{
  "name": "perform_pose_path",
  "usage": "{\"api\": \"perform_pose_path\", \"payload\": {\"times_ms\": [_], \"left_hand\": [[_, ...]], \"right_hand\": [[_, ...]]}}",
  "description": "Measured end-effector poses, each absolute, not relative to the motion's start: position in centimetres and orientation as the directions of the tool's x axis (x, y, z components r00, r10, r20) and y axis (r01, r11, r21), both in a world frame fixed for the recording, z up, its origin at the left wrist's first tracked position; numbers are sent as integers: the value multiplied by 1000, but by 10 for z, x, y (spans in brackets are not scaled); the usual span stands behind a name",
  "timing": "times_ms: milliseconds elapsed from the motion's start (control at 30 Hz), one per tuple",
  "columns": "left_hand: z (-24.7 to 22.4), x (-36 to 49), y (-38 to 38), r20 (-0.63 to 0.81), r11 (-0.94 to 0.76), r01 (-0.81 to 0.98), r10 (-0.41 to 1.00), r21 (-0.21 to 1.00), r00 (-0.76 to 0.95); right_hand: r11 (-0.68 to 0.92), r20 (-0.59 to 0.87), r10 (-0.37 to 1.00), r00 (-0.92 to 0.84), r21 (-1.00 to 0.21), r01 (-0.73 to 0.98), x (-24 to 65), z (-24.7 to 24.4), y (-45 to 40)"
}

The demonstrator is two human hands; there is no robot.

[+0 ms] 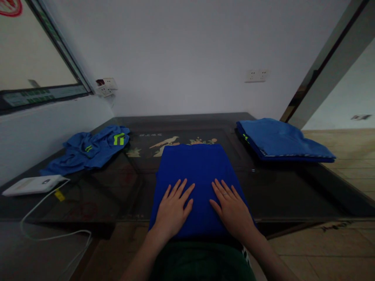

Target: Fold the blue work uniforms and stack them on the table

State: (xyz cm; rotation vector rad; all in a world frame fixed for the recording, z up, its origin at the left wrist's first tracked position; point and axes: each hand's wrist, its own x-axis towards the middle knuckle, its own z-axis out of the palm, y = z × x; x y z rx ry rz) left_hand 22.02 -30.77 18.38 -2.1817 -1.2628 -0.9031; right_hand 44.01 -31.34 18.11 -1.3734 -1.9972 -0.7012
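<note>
A royal-blue folded garment (195, 164) lies flat in front of me, its near end at the table's front edge. My left hand (173, 208) rests palm down on its left side, with the fingers spread. On the right side lies my right hand (233, 208), also flat with fingers apart and a ring on one finger. Neither hand grips the cloth. The garment's exact kind cannot be made out.
The dark glossy table (281, 191) has a bird-and-flower picture (166, 142). At the left are a crumpled blue garment (93, 146) with yellow-green strips and a white device (35, 185) with a cable. Folded blue clothes (281, 136) are stacked at the right, before the wall (181, 62).
</note>
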Motion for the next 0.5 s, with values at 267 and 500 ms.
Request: {"api": "perform_pose_path", "payload": {"times_ms": [267,500], "left_hand": [[174,172,-308,739,-347,938,627,-21,248],[177,203,-329,761,-392,918,578,-56,293]], "right_hand": [[237,793,582,-183,50,970,482,167,-318],[252,826,529,-194,66,966,460,173,-330]]}}
